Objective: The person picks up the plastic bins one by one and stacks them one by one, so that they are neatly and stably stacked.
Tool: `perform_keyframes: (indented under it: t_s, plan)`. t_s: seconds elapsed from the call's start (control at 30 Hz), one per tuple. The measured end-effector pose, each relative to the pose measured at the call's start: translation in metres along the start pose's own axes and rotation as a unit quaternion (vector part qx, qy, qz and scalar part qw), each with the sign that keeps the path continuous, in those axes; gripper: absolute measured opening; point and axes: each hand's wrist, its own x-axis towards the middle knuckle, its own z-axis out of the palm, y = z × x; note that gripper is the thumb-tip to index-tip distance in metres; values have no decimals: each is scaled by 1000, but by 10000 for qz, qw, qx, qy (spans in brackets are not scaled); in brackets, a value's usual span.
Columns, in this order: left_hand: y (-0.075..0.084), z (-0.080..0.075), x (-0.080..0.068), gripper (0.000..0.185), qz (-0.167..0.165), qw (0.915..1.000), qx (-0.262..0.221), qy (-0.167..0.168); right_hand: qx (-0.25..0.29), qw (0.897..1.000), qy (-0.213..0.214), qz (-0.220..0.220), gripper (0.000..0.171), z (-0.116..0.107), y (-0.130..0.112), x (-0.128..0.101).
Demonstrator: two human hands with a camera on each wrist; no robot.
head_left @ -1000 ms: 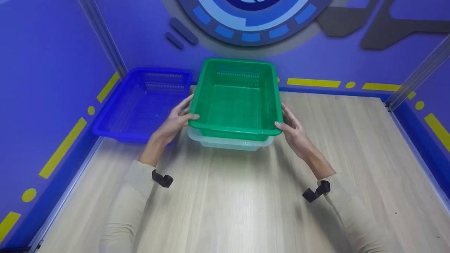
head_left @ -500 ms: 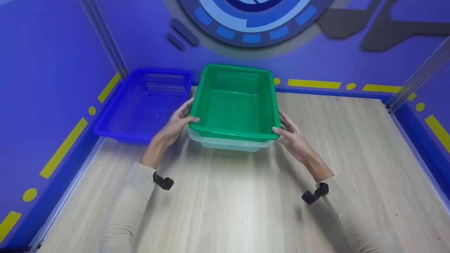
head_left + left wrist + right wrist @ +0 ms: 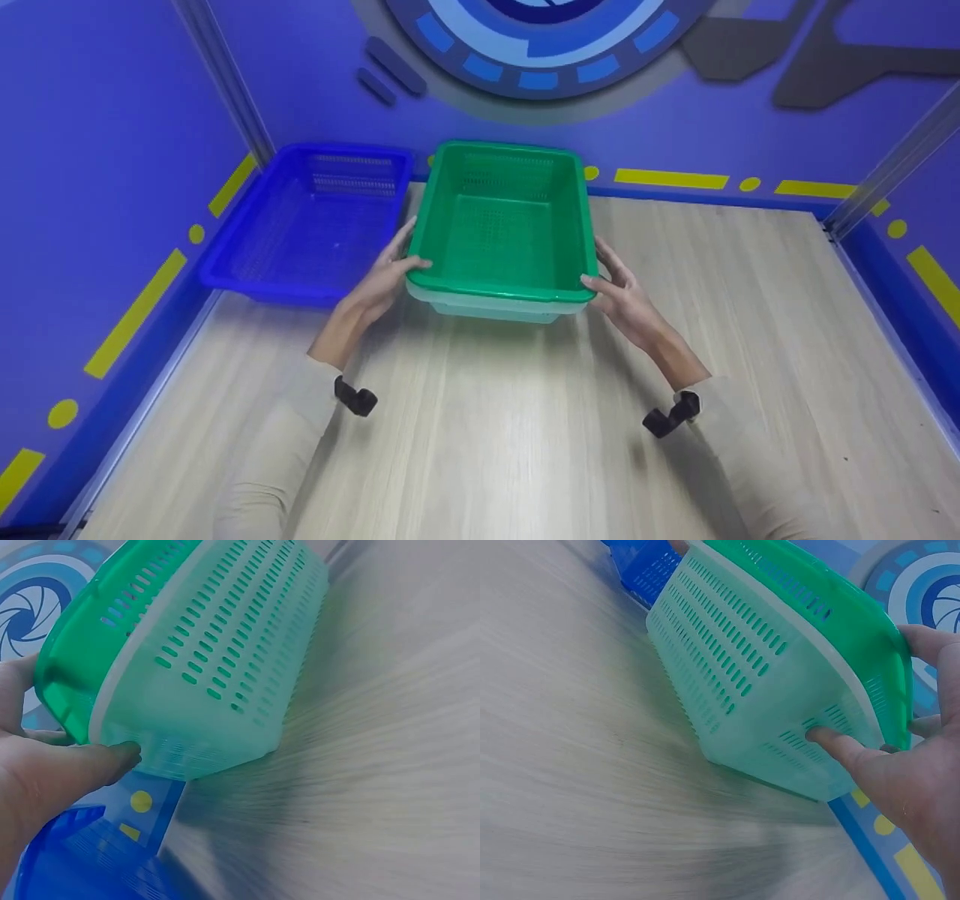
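Note:
A green slotted basket sits nested inside a translucent white basket at the middle back of the wooden table. My left hand grips the stack's left near corner, thumb over the green rim. My right hand grips the right near corner the same way. In the left wrist view my left hand's thumb presses the white basket under the green rim. In the right wrist view my right hand has one digit on the white basket and others around the green rim.
A blue slotted basket stands at the back left, right beside the stack and against the purple wall. Purple walls close the table at the left, back and right.
The green basket has come down into the white basket; only a thin strip of white now shows below its rim. Both hands stayed on the corners and sank with it.

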Motion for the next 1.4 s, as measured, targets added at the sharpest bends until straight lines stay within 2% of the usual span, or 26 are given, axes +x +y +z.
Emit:
perform_keyframes:
  t_s: [0.2,0.4,0.6,0.77,0.9,1.07,1.4]
  plan:
    - [-8,0,1,92,11,9999,-122,-24,-60,9999,-44,113,79,-4,2,0]
    - [-19,1,0,94,-185,9998,19,-58,-363,9989,60,297,82,-6,4,-3]
    - [-24,0,-3,93,-332,9990,135,-283,-400,9979,256,451,82,-6,8,-3]
    - [-26,-2,-4,93,-432,9981,46,-443,-481,9971,190,563,82,-7,10,-3]
    - [-26,-2,0,92,-420,9979,-39,-500,-444,9972,127,593,83,-11,9,-3]
    - [-22,-2,-1,93,-558,9975,-41,-434,-471,9960,162,743,84,-12,5,-3]
    - [-12,2,-6,91,-635,9971,246,-344,-1097,9881,272,1047,84,-9,-1,-8]
